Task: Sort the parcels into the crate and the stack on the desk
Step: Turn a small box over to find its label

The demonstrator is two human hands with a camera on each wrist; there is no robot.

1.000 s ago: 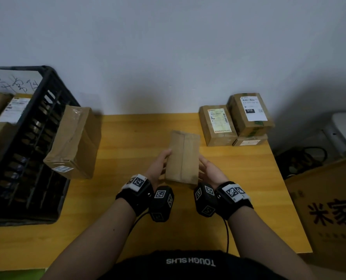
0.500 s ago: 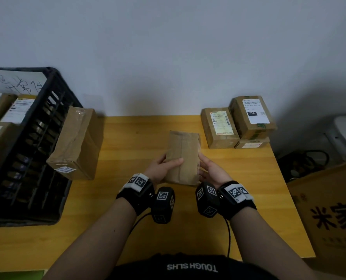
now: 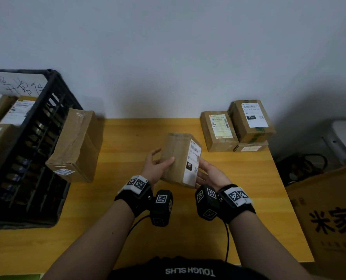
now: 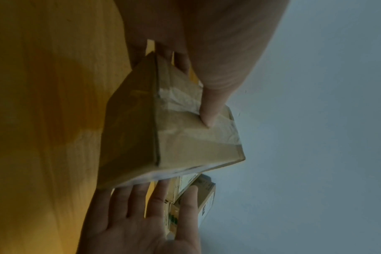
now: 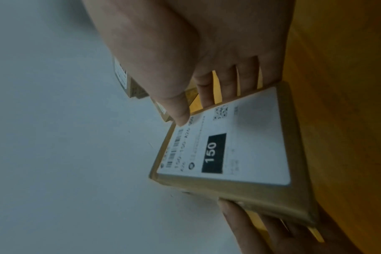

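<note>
A small brown parcel (image 3: 177, 158) is held above the middle of the yellow desk (image 3: 127, 199), tilted, its white label marked 150 (image 5: 228, 146) facing right. My left hand (image 3: 158, 166) grips its left side, thumb pressed on the taped face (image 4: 209, 111) and fingers behind. My right hand (image 3: 210, 172) lies against the label side with straight, spread fingers (image 4: 141, 223). The black crate (image 3: 46, 91) stands at the left with several labelled parcels (image 3: 18, 112) inside. The stack (image 3: 251, 120) sits at the desk's back right corner.
A larger brown parcel (image 3: 77, 146) leans against the crate's right wall. Beside the stack lies another labelled parcel (image 3: 218, 130). A big printed carton (image 3: 334, 219) stands off the desk's right edge, with cables behind it. The wall runs along the desk's back.
The parcel has been turned in both hands, so its labelled face now shows on the right. My left thumb has shifted onto the upper face.
</note>
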